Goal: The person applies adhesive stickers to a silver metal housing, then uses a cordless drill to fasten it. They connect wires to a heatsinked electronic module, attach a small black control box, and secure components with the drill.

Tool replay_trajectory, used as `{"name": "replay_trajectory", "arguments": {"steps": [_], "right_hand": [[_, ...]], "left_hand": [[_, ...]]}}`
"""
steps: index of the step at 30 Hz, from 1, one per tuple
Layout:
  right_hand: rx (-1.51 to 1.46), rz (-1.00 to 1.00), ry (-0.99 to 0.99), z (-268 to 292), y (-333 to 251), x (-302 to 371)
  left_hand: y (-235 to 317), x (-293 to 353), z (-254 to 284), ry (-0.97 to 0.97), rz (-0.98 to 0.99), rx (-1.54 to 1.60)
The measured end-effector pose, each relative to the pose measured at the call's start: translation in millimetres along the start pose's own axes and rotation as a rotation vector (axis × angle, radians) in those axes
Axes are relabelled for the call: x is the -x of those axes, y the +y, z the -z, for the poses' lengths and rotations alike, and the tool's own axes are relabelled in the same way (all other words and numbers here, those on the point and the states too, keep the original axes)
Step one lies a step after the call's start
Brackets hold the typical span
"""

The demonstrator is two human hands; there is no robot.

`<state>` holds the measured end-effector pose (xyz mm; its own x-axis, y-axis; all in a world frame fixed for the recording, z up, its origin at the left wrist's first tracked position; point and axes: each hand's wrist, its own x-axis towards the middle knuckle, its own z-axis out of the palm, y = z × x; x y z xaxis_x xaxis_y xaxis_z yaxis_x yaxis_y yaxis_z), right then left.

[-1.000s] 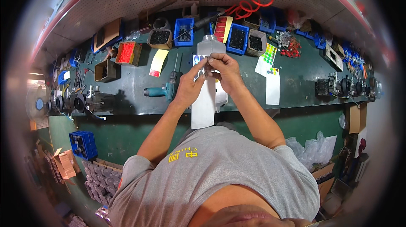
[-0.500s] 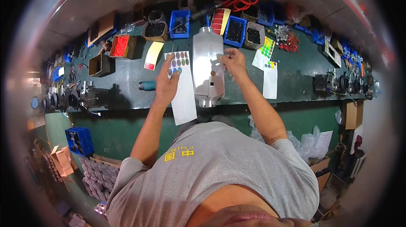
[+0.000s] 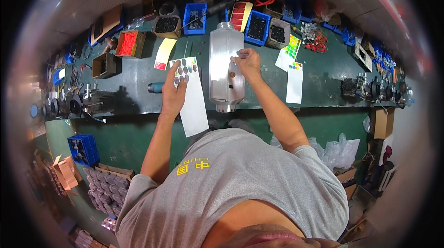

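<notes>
A silver metal housing (image 3: 221, 65), a cylinder with narrowed collars, stands lengthwise in front of me at the bench's near edge. On its right side show a small round brown sticker and a square dark opening. My right hand (image 3: 249, 65) is at its upper right side, thumb and fingers pinched on what looks like a small round sticker (image 3: 240, 54). Left of the housing, my left hand (image 3: 174, 91) grips a long white sticker sheet (image 3: 194, 109) between thumb and fingers. Shiny round stickers cover the sheet's upper part; its lower end reaches past the bench edge.
Behind the housing stand blue bins (image 3: 256, 28) and cardboard boxes (image 3: 167, 25) of small dark parts. A box of red parts (image 3: 129, 43) and a yellow label sheet (image 3: 164, 53) lie left. More sticker sheets (image 3: 294, 86) lie right. A teal-handled tool (image 3: 155, 87) is beside my left hand.
My left hand and its sheet have shifted left and tilted, away from the housing. My right hand has moved slightly up and left, closer against the housing's side.
</notes>
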<state>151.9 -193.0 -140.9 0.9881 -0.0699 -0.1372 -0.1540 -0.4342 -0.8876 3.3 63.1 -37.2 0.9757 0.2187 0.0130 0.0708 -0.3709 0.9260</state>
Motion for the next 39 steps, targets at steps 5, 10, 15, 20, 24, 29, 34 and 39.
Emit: {"name": "replay_trajectory", "arguments": {"steps": [5, 10, 15, 20, 24, 29, 34, 39], "right_hand": [[0.010, 0.011, 0.062, -5, -1, 4], [0.046, 0.011, 0.107, -6, -9, 11], [0.173, -0.036, 0.117, -4, -34, 23], [0.250, -0.022, 0.113, -8, -30, 22], [0.306, -0.076, 0.044, 4, -43, 17], [0.298, -0.105, 0.004, 11, -42, 13], [0.354, -0.070, -0.015, 14, -47, 13], [0.371, 0.032, -0.043, 12, -41, 6]], "left_hand": [[0, -3, 0, 0.000, -0.002, -0.019], [0, -6, -1, -0.007, 0.004, -0.021], [1, -9, -2, -0.024, 0.014, 0.012], [-5, -12, -3, -0.011, -0.011, 0.020], [-14, -16, 8, 0.055, -0.071, -0.024], [-65, -45, 49, 0.169, -0.118, -0.171], [-163, -113, 126, 0.344, -0.161, -0.146], [-206, -123, 154, 0.589, -0.073, -0.696]]}}
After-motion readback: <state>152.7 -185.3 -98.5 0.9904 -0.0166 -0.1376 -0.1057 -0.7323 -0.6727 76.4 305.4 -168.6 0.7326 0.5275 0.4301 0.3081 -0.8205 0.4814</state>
